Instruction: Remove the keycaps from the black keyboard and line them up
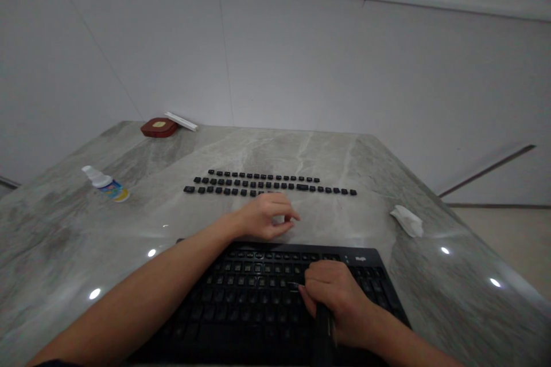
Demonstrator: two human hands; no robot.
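My right hand (333, 295) is closed firmly around a long, black-handled tool (325, 330), the handle running down toward me out of the fist. A thin, shiny metal tip (295, 285) shows just beside my thumb, above the keys; I cannot tell whether it touches them. This hand is over the right half of a wide, black, rectangular plastic keyboard (245, 298), which lies in front of me on a grey, marbled, glossy tabletop (336, 223). Several upper rows of the keyboard show small, pale square mounts, while lower rows have dark caps on them.

My left hand (269, 217) is beyond the keyboard's far edge, loosely curled, with a gap between thumb and fingers and nothing visible in it. My left forearm crosses over the keyboard's left side. Just past the left hand, small black plastic keycaps (258, 184) are lined up in three rows, one longer cap among them; my hand covers part of the nearest row.

Off to the left is a white bottle with a blue and yellow label (111, 188). Farther back sit a dark red, flat box (159, 128) and a slim white flat object (182, 121) beside it. A crumpled white tissue (407, 221) lies to the right.
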